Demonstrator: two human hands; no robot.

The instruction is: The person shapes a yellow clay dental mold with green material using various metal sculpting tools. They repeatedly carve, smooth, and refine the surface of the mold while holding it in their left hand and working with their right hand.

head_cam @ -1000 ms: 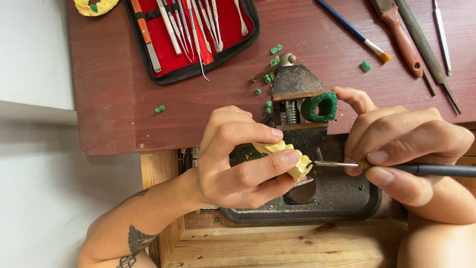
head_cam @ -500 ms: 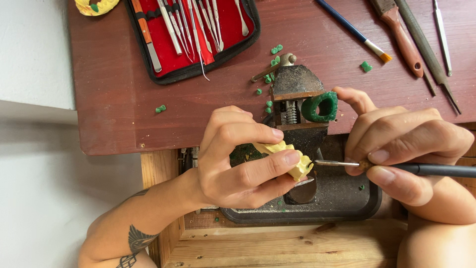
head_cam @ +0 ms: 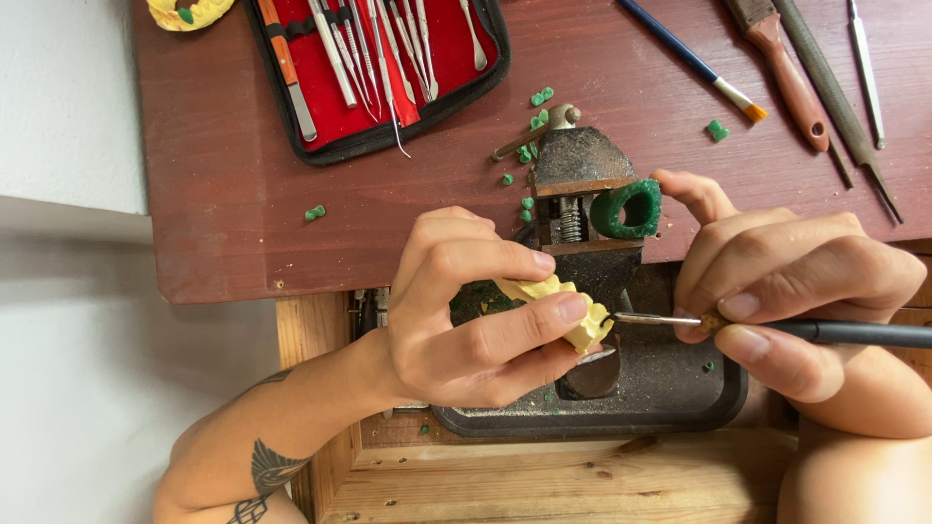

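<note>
Left hand: left hand [head_cam: 466, 315] is closing thumb and fingers around a pale yellow carved piece [head_cam: 568, 306]; firm pinch, piece sticking out toward the right
Right hand: right hand [head_cam: 786, 291] is gripping a thin metal-tipped carving tool [head_cam: 777, 328] pen-style; fingers curled tight on the dark handle
Contact: tool tip is touching the right end of the yellow piece; both are sitting just above the dark metal tray [head_cam: 680, 398]
Progress: yellow piece is already showing lumpy carved shape; judging by this, shaping looks well under way, fine detail work at the tip is going on; how much is left cannot be told, underside is hidden by the fingers
Vise: small bench vise [head_cam: 582, 170] is standing just behind the hands; a green ring-shaped piece [head_cam: 628, 209] is sitting at its right side, touching the right index finger
Debris: green shavings [head_cam: 532, 121] are lying scattered on the dark red tabletop [head_cam: 214, 194]
Around: red-lined tool case [head_cam: 379, 68] with metal picks is lying open top left; paintbrush [head_cam: 694, 63], wooden-handled file [head_cam: 796, 82] are lying top right, well apart from the hands
In the way: vise and green ring are crowding the right hand's fingers; nothing else is blocking the tool
</note>
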